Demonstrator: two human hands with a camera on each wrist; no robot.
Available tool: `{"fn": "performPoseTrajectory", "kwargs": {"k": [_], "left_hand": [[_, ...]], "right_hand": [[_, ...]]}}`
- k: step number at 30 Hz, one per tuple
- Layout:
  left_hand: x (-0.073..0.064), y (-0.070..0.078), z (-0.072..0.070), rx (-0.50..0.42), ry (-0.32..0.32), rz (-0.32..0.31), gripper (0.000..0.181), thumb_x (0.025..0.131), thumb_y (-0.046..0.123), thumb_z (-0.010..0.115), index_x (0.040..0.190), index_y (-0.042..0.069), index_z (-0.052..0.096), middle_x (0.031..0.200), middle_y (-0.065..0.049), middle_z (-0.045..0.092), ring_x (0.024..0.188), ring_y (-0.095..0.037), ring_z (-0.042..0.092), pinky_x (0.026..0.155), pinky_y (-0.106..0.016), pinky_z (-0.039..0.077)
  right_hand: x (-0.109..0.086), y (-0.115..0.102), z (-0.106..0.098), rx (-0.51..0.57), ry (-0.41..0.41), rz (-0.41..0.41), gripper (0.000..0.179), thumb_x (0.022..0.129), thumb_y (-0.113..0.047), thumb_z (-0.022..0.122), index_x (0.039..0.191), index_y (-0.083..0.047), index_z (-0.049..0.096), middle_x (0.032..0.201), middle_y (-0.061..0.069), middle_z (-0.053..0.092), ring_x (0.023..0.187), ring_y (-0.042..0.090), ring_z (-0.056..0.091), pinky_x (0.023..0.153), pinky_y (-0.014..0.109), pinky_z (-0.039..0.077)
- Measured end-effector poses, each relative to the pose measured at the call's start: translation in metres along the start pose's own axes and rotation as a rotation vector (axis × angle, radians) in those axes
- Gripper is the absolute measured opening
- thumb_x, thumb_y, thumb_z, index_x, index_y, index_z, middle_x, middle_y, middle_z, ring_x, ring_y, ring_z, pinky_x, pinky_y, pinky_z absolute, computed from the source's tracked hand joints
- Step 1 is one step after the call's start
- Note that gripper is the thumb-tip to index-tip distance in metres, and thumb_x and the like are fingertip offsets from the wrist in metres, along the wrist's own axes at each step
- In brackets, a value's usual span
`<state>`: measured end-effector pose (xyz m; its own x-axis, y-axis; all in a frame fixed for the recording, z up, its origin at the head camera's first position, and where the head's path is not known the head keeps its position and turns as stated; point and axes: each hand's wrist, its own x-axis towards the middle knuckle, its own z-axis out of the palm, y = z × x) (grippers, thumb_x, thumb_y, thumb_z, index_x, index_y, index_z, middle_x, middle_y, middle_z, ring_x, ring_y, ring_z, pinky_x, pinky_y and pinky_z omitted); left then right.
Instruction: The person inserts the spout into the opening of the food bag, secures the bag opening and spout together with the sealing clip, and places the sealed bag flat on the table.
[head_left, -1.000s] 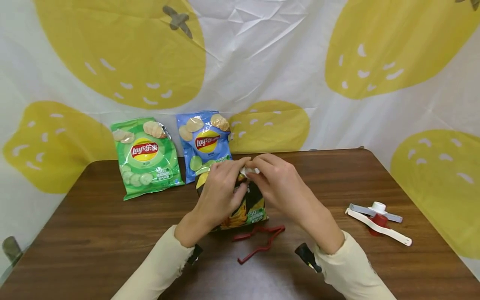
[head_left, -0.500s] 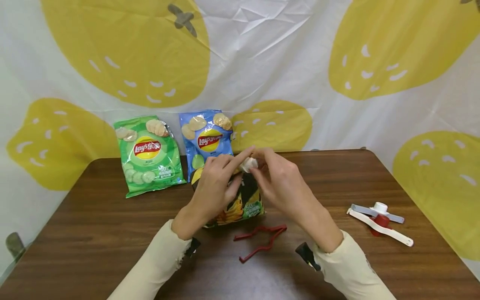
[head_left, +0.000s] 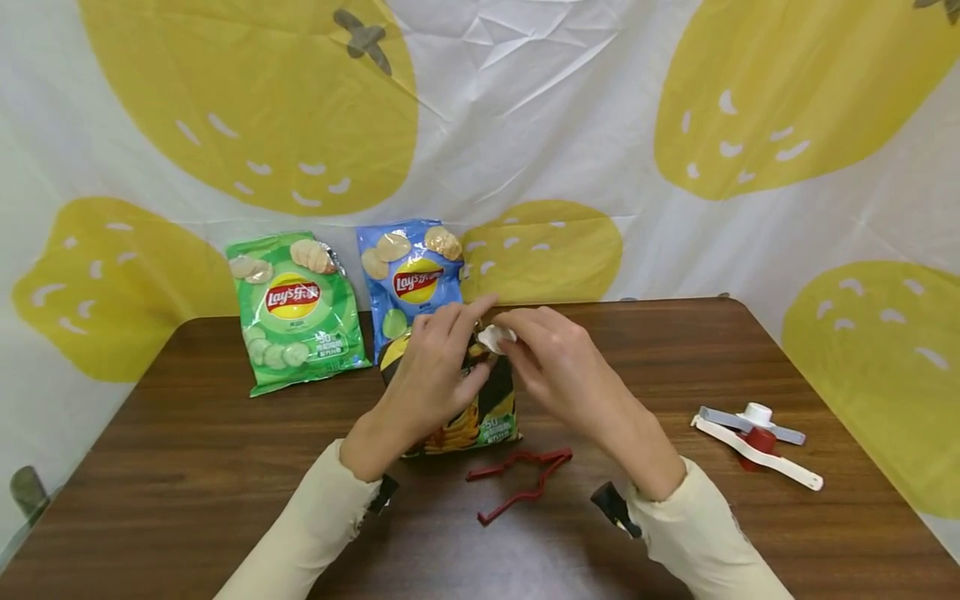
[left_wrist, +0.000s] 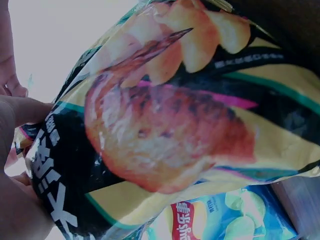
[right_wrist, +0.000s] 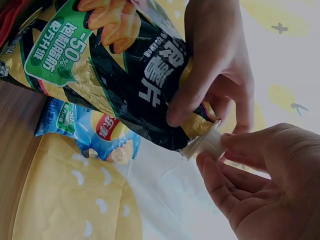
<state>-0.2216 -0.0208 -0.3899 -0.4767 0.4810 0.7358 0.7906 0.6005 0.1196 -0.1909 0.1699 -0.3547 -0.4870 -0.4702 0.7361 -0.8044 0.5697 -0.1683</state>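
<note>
A black-and-yellow chip bag stands upright near the table's middle; its printed front fills much of the left wrist view. My left hand grips the top of this bag, thumb on the front and the other fingers behind. In the right wrist view, a small white cap-like piece sits at the bag's gathered top corner. Fingers and thumb of my right hand pinch that piece from the side. Just in front of the bag, a dark red bag clip lies spread on the tabletop.
Leaning at the back left are a green chip bag and a blue chip bag. Two more clips, a white clip and a grey clip, lie at the right. A lemon-print cloth hangs behind the table.
Both hands rise a little, then come down again. The black bag shifts slightly left. More of the white piece shows between the hands than a second ago. The red clip stays put.
</note>
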Motion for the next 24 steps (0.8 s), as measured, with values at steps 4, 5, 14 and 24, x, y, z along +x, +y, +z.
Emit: {"fn": "performPoseTrajectory", "kwargs": {"k": [4, 5, 14, 24], "left_hand": [[-0.0010, 0.0002, -0.0002, -0.001, -0.003, 0.015, 0.068, 0.081, 0.013, 0.077, 0.142, 0.008, 0.047, 0.110, -0.009, 0.059, 0.101, -0.026, 0.056, 0.081, -0.042, 0.039], [-0.0009, 0.0004, -0.0005, 0.003, -0.003, 0.012, 0.069, 0.081, 0.015, 0.078, 0.142, 0.008, 0.047, 0.111, -0.009, 0.058, 0.102, -0.026, 0.055, 0.081, -0.043, 0.039], [0.0023, 0.0014, -0.0019, 0.047, -0.008, -0.010, 0.072, 0.080, 0.023, 0.080, 0.142, 0.013, 0.046, 0.115, -0.011, 0.053, 0.109, -0.028, 0.050, 0.085, -0.046, 0.038], [0.0004, 0.0054, -0.0037, -0.028, 0.010, 0.051, 0.056, 0.085, 0.015, 0.077, 0.133, 0.002, 0.052, 0.115, -0.008, 0.066, 0.102, -0.023, 0.058, 0.094, -0.046, 0.037]], "right_hand": [[0.0003, 0.0008, 0.0018, 0.036, 0.010, -0.005, 0.023, 0.091, 0.001, 0.069, 0.114, 0.001, 0.070, 0.111, 0.012, 0.071, 0.104, 0.025, 0.065, 0.088, 0.038, 0.053], [0.0006, 0.0009, 0.0016, 0.043, 0.011, -0.004, 0.024, 0.091, 0.001, 0.069, 0.115, 0.001, 0.070, 0.112, 0.012, 0.071, 0.106, 0.025, 0.064, 0.089, 0.038, 0.053], [-0.0014, 0.0068, -0.0061, 0.024, -0.064, 0.012, 0.023, 0.093, 0.002, 0.064, 0.116, 0.001, 0.067, 0.112, 0.011, 0.065, 0.103, 0.023, 0.062, 0.086, 0.037, 0.052], [-0.0005, 0.0059, 0.0001, -0.048, -0.069, -0.015, 0.024, 0.092, 0.005, 0.064, 0.116, 0.003, 0.068, 0.109, 0.014, 0.064, 0.103, 0.027, 0.059, 0.088, 0.038, 0.051]]}}
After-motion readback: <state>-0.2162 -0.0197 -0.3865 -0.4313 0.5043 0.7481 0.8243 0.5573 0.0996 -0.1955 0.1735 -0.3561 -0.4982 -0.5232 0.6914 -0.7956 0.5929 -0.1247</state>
